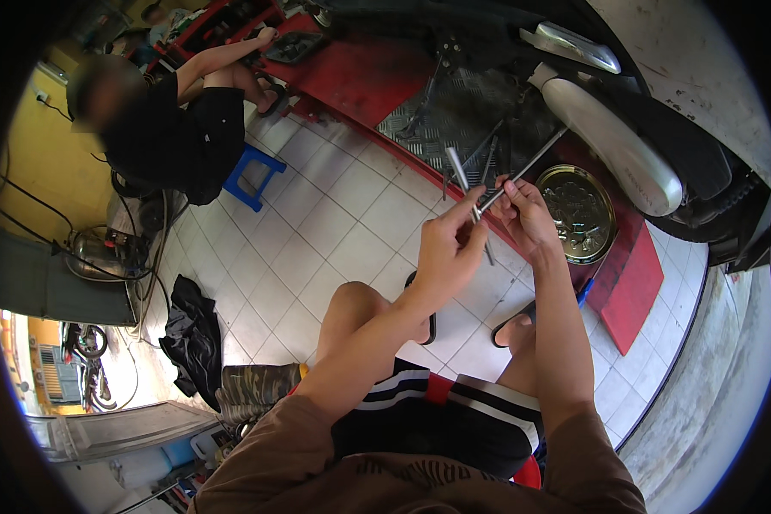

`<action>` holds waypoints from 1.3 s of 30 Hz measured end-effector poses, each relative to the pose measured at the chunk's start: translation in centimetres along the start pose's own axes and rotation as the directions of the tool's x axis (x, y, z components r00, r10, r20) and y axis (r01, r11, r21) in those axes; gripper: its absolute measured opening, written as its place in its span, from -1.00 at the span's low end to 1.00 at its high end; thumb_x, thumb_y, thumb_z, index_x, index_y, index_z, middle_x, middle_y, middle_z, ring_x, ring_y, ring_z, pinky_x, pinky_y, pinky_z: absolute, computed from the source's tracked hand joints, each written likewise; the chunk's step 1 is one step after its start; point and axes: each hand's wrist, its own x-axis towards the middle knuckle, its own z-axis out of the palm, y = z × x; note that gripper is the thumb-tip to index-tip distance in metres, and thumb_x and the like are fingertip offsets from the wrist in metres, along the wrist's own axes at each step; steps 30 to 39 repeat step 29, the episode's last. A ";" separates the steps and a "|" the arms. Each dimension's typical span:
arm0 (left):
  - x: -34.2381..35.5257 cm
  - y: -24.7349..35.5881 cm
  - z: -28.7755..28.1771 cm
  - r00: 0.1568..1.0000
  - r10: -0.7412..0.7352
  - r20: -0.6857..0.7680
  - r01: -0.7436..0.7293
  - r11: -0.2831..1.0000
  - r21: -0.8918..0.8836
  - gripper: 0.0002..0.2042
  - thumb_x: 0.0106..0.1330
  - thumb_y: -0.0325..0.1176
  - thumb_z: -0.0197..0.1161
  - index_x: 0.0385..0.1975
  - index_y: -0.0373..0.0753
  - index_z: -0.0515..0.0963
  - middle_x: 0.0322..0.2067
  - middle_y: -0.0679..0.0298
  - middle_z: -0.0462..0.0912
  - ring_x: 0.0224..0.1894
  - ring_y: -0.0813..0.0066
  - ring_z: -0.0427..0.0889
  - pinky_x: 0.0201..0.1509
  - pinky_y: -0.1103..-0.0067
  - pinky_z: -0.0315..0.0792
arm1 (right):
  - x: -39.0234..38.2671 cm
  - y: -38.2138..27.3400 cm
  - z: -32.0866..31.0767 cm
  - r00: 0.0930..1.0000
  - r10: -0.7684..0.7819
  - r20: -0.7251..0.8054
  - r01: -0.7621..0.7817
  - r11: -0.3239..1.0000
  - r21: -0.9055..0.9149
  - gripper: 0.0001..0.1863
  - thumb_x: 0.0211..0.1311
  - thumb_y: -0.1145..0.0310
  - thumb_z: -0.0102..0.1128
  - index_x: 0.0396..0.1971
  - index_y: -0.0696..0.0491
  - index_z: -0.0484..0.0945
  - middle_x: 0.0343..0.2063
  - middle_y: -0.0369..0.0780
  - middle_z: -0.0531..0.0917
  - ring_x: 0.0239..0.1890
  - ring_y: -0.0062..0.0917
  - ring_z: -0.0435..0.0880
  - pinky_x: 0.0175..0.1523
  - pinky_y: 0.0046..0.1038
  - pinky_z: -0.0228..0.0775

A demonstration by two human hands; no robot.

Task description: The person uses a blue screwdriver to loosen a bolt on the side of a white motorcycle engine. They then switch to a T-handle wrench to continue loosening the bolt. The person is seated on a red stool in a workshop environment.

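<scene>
A long metal T-handle wrench (540, 154) is held between my two hands above the edge of the red platform. My left hand (448, 248) is closed around the junction of the crossbar and shaft, with both ends of the crossbar sticking out past the fingers. My right hand (528, 219) pinches the shaft a little farther along. The far tip of the shaft points up and right, near the silver exhaust muffler (612, 141) of a motorcycle; I cannot tell whether it touches anything. Just beyond my right hand lies a round gold-coloured tray (579, 224) with small metal parts in it.
Several tools (488, 154) lie on the metal tread plate (403, 124) of the red platform (351, 73). At the left, another person (146, 128) in dark clothes sits by a blue stool (254, 176), one arm reaching toward a black tray (294, 47). Black cloth (193, 334) lies on the tiled floor.
</scene>
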 end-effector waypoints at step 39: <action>0.1 -0.5 -0.3 0.975 0.067 0.210 -0.109 0.975 0.196 -0.33 0.28 -0.33 0.24 0.35 -0.36 0.13 -0.64 0.23 0.56 -0.69 0.60 0.43 -0.56 0.66 0.29 | 1.0 -1.2 -0.9 0.982 -0.061 -0.177 0.081 0.991 0.105 -0.79 0.41 0.33 0.06 -0.32 0.19 0.46 -0.68 -0.39 0.27 -0.61 -0.72 0.16 -0.46 -0.61 0.05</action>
